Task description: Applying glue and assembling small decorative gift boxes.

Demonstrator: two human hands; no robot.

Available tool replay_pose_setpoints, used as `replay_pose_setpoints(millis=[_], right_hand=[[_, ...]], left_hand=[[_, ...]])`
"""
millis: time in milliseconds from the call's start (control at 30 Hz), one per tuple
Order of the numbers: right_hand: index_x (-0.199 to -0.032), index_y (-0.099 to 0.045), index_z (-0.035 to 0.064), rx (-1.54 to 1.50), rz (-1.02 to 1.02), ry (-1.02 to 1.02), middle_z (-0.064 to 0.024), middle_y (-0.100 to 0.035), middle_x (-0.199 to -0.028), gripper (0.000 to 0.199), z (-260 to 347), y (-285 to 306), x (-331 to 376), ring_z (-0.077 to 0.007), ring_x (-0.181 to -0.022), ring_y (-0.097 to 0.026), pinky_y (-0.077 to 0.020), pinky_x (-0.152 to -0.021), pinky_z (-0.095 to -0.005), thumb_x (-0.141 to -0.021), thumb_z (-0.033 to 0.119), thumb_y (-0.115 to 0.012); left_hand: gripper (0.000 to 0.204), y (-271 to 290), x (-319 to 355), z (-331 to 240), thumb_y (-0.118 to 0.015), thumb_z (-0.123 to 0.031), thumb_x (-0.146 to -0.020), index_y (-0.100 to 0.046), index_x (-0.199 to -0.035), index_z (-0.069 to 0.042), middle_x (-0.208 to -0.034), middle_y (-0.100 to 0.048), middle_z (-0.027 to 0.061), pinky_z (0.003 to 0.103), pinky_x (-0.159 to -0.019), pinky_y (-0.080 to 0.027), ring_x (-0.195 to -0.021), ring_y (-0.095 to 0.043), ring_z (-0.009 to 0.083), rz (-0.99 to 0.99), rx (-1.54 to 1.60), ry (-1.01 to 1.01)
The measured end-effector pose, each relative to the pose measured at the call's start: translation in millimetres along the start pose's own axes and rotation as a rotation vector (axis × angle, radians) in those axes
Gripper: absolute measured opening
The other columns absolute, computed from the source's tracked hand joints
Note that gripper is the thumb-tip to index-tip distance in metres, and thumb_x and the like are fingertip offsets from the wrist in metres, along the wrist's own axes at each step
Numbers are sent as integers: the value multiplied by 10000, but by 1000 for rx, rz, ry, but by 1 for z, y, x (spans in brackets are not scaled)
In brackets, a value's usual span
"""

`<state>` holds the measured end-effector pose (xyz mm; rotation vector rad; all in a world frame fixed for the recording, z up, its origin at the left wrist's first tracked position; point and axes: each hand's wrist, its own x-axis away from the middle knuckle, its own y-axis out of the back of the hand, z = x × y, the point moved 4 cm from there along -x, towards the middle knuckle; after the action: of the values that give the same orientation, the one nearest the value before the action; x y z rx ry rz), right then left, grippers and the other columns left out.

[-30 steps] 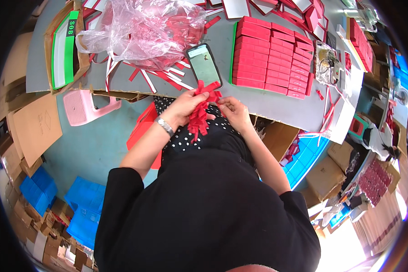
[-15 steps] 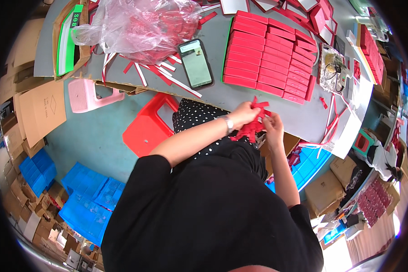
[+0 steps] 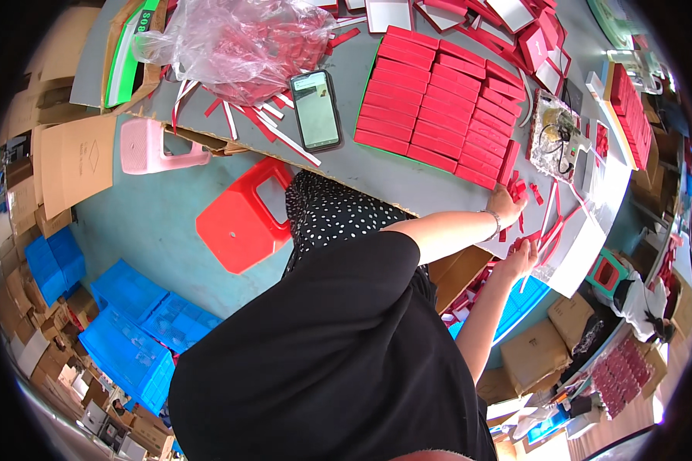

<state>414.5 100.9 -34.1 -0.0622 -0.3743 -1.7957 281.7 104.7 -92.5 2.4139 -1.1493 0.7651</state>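
Beyond the table's near edge, my left hand (image 3: 506, 206) is closed around a bunch of short red ribbon pieces (image 3: 518, 189), close to the right corner of the stacked red boxes (image 3: 438, 107). Its fingertips are partly hidden by the ribbon. My right hand (image 3: 520, 260) is lower and nearer, at the table edge. Its fingers pinch red strips (image 3: 524, 243) beside long red-and-white strips (image 3: 550, 223) that hang at the edge. A small loose red piece (image 3: 537, 193) lies just right of my left hand.
A phone (image 3: 316, 110) lies left of the boxes, near a clear plastic bag (image 3: 238, 46) with red strips inside. A clear-wrapped packet with a cable (image 3: 555, 138) sits right of them. Below are a red stool (image 3: 234, 230), a blue crate (image 3: 519, 307) and cardboard boxes (image 3: 538, 342).
Both hands have moved right, from the front of the stacked boxes to the strips at the table's right. They have separated; the red bunch stays with my left hand.
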Motion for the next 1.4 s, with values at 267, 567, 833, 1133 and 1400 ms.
replay_pose_setpoints(millis=[267,567,833,1133,1400], right_hand=[[-1051,-524,61,-43,39,-48,-24,-590,-854,162,-11,-18,-3,-109,-723,-554,-458,-624,-242,-891,63,-546],[-1122,-471,13,48,215,154,-47,-571,-949,235,16,-56,7,-98,-857,-545,-467,-720,-226,-901,55,-538],[-1114,-475,15,129,315,170,-38,-555,-894,240,16,-106,14,-105,-752,-555,-465,-655,-228,-883,18,-537],[-1108,-440,10,189,244,31,-63,-553,-845,211,25,-124,25,-124,-640,-550,-431,-495,-212,-902,15,-487],[-1080,-449,12,239,211,24,-58,-549,-808,177,31,-133,35,-117,-622,-534,-419,-504,-217,-905,15,-475]], left_hand=[[776,32,7,-28,-442,-505,-854,-242,-1380,29,-1115,-556,301,456,-926,-407,-1048,-545,415,231,-231,-21],[434,82,51,-17,-485,-310,-874,-500,-1126,43,-1109,-551,266,438,-884,-422,-1024,-542,388,363,-216,-441],[269,249,82,13,-574,-269,-888,-623,-961,-15,-818,-645,53,299,-688,-476,-744,-597,130,780,-98,-99],[207,395,90,58,-581,-177,-893,-589,-1012,-7,-873,-609,7,208,-715,-450,-787,-544,60,300,207,176],[318,402,72,36,-613,-228,-860,-545,-1041,24,-897,-631,82,274,-714,-489,-802,-615,142,155,196,4]])
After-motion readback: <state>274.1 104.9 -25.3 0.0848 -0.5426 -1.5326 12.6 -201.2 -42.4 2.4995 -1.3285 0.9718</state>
